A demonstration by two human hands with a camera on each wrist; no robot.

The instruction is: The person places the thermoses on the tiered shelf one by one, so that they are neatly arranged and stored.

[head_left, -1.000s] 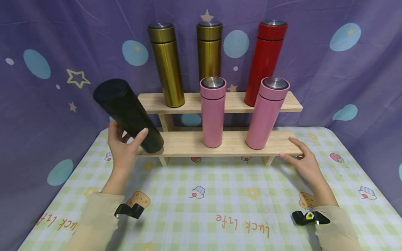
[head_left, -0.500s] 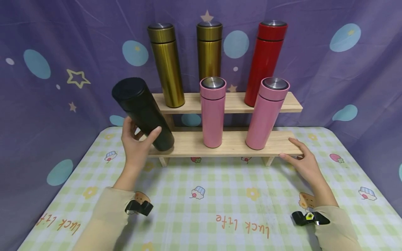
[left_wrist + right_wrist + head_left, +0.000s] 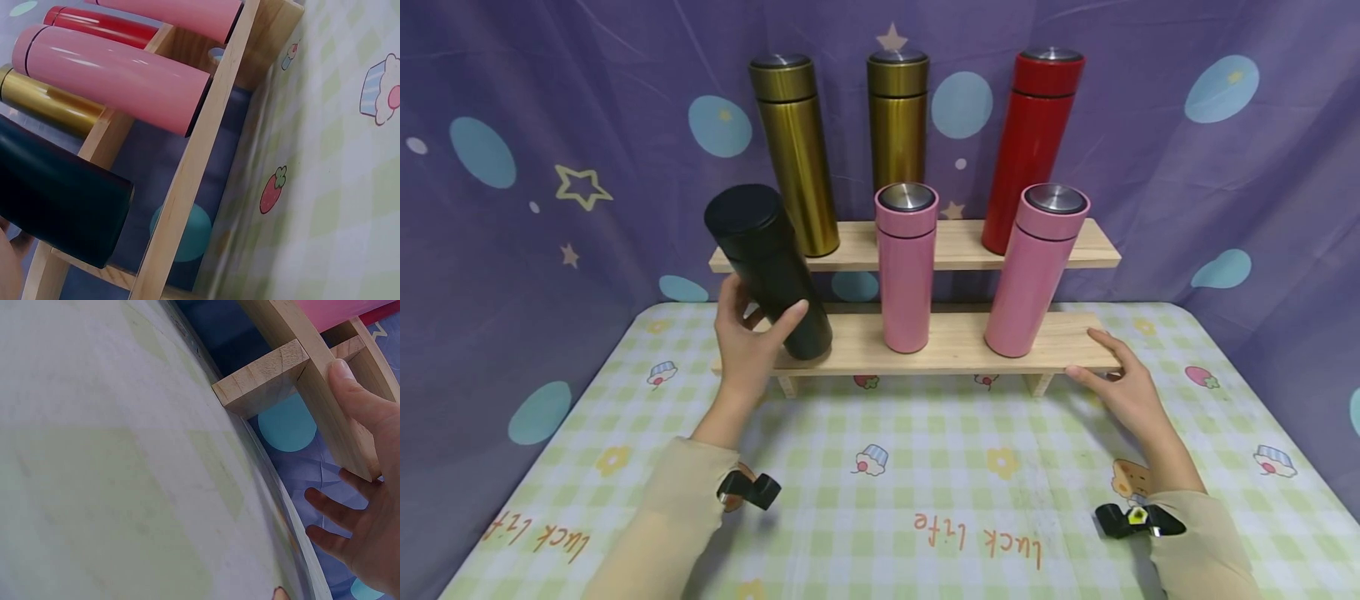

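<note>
My left hand (image 3: 747,343) grips a black thermos flask (image 3: 767,258), thumb in front and fingers round its far side. In the head view the flask leans to the left above the left part of the lower shelf of a two-tier wooden rack (image 3: 958,358). A small gap shows between its base and that shelf in the left wrist view. At the rack's right end my right hand (image 3: 1123,387) holds the lower shelf, its thumb (image 3: 353,394) on the front edge. Two pink thermos flasks (image 3: 906,283) stand on the lower shelf, to the right of the black one.
On the upper shelf (image 3: 955,250) are two gold thermos flasks (image 3: 801,167) and a red one (image 3: 1033,158). The rack stands at the back of a table with a green checked cloth (image 3: 940,475). A purple curtain (image 3: 647,67) hangs close behind.
My left hand has moved right with the black flask, which now leans less and covers part of the left gold flask. The right hand stays at the shelf's end.
</note>
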